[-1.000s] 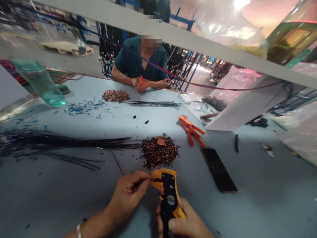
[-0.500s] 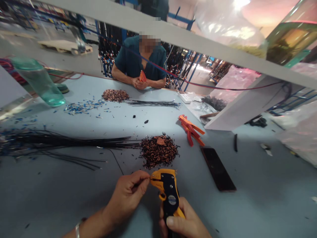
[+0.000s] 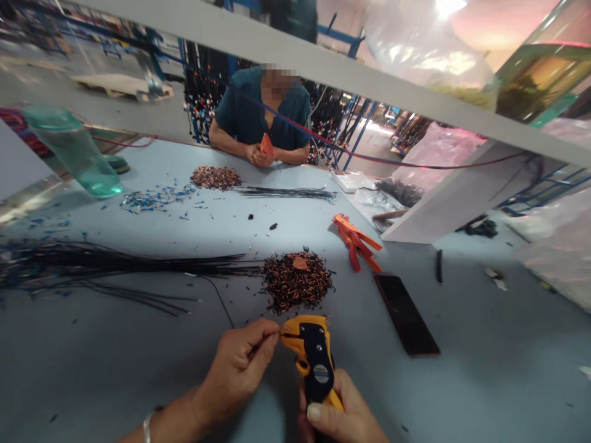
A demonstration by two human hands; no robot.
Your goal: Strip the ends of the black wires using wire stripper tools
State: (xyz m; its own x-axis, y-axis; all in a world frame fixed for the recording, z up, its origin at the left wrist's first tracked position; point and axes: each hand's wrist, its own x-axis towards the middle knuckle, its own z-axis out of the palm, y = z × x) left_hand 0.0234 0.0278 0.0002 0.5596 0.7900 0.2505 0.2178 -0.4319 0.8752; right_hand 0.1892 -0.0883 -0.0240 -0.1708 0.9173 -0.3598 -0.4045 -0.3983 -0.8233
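Observation:
My left hand (image 3: 242, 360) is closed in a pinch on the end of a thin black wire (image 3: 220, 296), which trails back behind the fingers. The fingertips meet the jaws of a yellow and black wire stripper (image 3: 316, 354); the wire tip itself is hidden there. Wrapped round the stripper's handles is my right hand (image 3: 344, 409), thumb across the near side. Just beyond the tool lies a heap of short black and copper-coloured offcuts (image 3: 298, 283). To its left stretches a bundle of long black wires (image 3: 152, 263) with blue ends at the far left.
Red-orange pliers (image 3: 355, 240) and a dark phone (image 3: 407, 315) lie to the right. A green bottle (image 3: 87, 160) stands at the left. Opposite, a person (image 3: 263, 117) holds an orange tool near another offcut heap (image 3: 215, 177). A white beam (image 3: 351, 67) crosses above the table.
Both hands stay almost in place, with the wire stripper still at the left fingertips. My right hand and the stripper's handles have shifted very slightly left.

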